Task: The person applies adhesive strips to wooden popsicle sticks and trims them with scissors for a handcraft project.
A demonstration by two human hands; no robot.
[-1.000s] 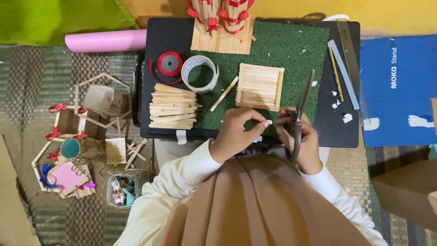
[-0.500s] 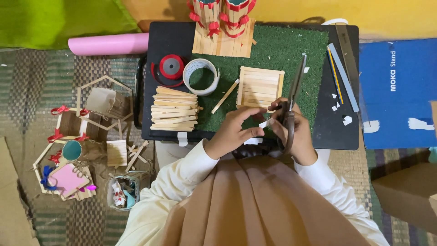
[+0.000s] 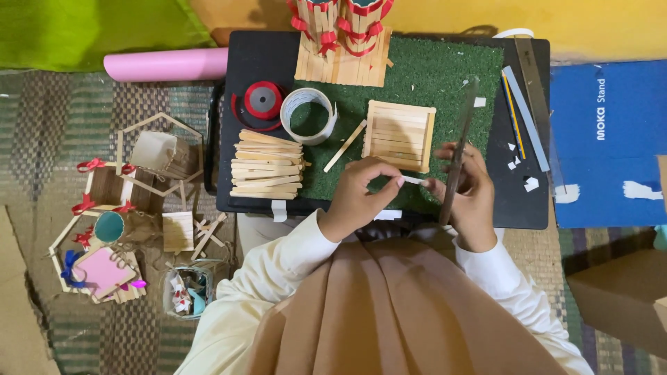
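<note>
My left hand [image 3: 361, 198] pinches a small white strip [image 3: 414, 180] between thumb and fingers, over the near edge of the green turf mat [image 3: 445, 76]. My right hand [image 3: 469, 198] touches the strip's other end and grips dark scissors [image 3: 459, 156], their blades pointing away from me. A square panel of wooden craft sticks [image 3: 399, 135] lies just beyond both hands. One loose stick [image 3: 345, 146] lies slanted to its left.
A pile of craft sticks [image 3: 267, 173], a white tape roll [image 3: 309, 114] and a red ribbon spool [image 3: 262, 101] sit left on the black table [image 3: 517, 208]. Rulers and pencils [image 3: 521, 114] lie right. Stick crafts [image 3: 125, 201] stand on the floor at left, a blue box [image 3: 608, 139] at right.
Both hands have shifted slightly away from me over the mat. The scissors have swung more upright, and the white strip now spans between the two hands.
</note>
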